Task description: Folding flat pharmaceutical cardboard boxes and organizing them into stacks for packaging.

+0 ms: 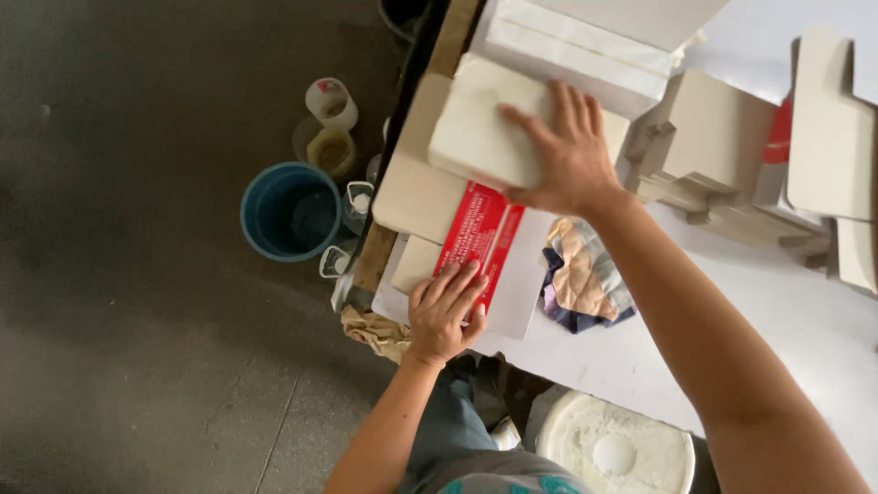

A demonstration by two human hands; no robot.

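One view only, from a camera worn on the head, looking almost straight down; it sits close above the white table (777, 311), which fills the frame from twelve round to five o'clock; the grey floor (119, 302) lies farther below, from six to eleven o'clock; the person's own forearms enter from the lower edge, at five and six o'clock.

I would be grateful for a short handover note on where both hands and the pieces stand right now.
Left hand: open, flat on the red printed sheet.
Right hand: open, palm down on the white block, which lies over a beige board.
Patterned cloth lies beside the sheet on the white table.
Done: block set on the board.
Left: cannot tell.
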